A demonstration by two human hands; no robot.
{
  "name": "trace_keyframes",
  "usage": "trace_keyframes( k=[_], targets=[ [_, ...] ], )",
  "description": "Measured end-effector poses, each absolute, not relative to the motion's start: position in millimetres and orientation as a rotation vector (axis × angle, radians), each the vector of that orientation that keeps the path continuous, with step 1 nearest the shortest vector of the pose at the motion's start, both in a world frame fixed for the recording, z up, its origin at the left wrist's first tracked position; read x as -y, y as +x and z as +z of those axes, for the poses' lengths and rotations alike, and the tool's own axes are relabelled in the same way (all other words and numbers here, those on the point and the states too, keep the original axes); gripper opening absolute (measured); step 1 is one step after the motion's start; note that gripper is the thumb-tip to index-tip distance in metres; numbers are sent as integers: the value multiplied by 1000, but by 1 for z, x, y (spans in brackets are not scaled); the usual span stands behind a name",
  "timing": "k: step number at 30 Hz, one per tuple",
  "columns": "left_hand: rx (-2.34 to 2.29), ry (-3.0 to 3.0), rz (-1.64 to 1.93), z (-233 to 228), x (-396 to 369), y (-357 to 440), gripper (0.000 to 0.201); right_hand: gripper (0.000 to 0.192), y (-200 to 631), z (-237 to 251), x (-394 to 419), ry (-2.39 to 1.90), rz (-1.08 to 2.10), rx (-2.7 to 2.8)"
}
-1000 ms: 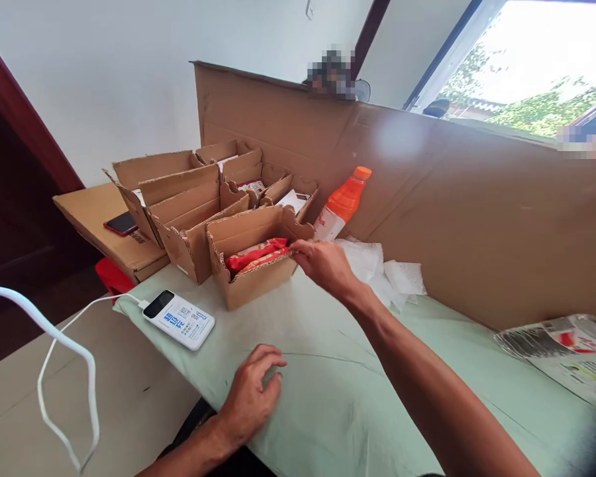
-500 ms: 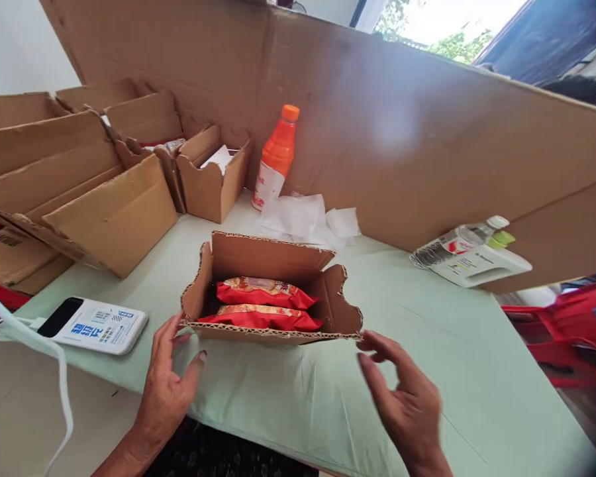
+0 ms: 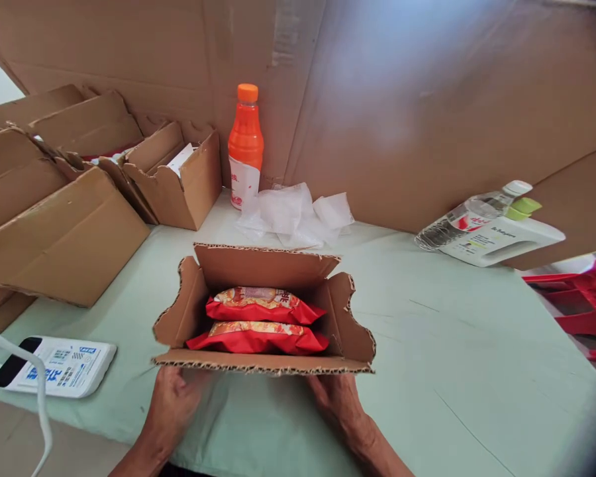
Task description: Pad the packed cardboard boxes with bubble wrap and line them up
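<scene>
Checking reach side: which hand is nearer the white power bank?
Left. The left hand is at the open box's near-left corner, just right of the power bank; the right hand is under the box's far corner.

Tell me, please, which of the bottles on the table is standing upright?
The orange bottle with the orange cap, against the cardboard wall, stands upright; the clear bottle on the right lies on its side.

Soft daylight, pale glare on the cardboard wall (image 3: 402, 99), blurred, stretched corners.
</scene>
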State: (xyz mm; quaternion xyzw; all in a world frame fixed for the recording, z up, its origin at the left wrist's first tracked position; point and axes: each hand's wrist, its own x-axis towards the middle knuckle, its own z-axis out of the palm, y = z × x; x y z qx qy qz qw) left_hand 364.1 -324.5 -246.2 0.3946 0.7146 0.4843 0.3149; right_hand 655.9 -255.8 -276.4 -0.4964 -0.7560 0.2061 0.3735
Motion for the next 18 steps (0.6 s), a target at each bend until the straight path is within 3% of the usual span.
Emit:
trace_keyframes(
  k=[3,11,18],
  targets=[
    [-1787,1070,1299,-231,280,383,34,20,669,-261,233,-1320,370,1907],
    [-1607,1262,1393,-227,158,408,43,31,666,-242,143,-1495,515,1777],
    [-1697,1310,1361,-250,143,405,36,33,705,-229,97,-1408,580,1802]
  ],
)
